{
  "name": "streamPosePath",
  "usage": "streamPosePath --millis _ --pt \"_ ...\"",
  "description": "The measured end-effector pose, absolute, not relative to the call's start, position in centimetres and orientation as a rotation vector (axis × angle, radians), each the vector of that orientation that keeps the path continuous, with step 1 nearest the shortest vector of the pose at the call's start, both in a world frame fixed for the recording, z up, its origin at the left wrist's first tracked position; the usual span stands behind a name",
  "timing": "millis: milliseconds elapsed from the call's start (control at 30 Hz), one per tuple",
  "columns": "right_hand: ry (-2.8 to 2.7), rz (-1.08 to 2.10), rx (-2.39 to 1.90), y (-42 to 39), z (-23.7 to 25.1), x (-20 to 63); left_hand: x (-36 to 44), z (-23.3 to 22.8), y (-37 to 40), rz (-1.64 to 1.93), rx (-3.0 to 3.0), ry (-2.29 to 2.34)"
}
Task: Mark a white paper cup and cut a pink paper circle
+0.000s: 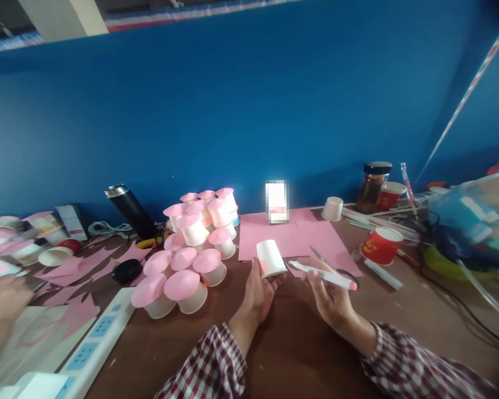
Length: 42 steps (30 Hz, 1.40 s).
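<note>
The left grip [258, 293] holds the white paper cup [271, 257] tilted, near the front edge of the pink paper [253, 235] on the table [299, 354]. The right grip [331, 302] holds the white marker [327, 275] beside it. The cup is likely light, thin-walled and easily dented; support its sidewall with minimal pressure, preferably near the rim. The marker is likely rigid and smooth; grasp it mid-barrel.

The bare left hand [260, 293] curls in a grip; near it, the bare right hand [332, 299] pinches. Behind them, arms [239, 330] in maroon-and-white checked fabric sleeves [419, 360] angle inward.
</note>
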State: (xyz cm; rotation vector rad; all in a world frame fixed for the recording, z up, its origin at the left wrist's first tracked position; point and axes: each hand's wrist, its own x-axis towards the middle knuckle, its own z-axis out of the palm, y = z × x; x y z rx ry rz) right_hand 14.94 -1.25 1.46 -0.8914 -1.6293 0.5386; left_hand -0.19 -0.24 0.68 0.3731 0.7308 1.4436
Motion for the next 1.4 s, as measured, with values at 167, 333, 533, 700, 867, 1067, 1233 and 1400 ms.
streamPosePath --millis 167,333,533,700,867,1067,1233,1400 --pt "-1.622 0.579 -0.9 -1.7 1.8 14.8 0.0 0.5 -0.3 1.434 0.436 0.773" --pt "-1.646 0.619 -0.892 -1.8 2.0 14.6 0.1 0.3 -0.2 1.417 0.488 0.81" --pt "-1.783 0.514 -0.901 -1.9 2.0 14.9 0.3 0.4 -0.5 1.459 0.547 0.886" --pt "-1.867 0.458 -0.894 -2.0 2.2 15.1 0.3 0.3 -0.9 1.491 0.494 0.971" --pt "-1.904 0.463 -0.924 -2.0 2.6 14.9 0.2 0.8 -1.2 1.452 0.556 1.022" --pt "-1.887 0.469 -0.928 -2.0 3.0 14.7 0.2 0.7 -1.2 1.475 0.552 1.008" --pt "-1.899 0.455 -0.948 -2.1 3.0 14.7 0.1 0.0 -1.1 1.473 0.608 1.037" --pt "-1.897 0.47 -0.932 -2.0 2.9 14.7 0.2 0.6 -1.3 1.472 0.595 0.973"
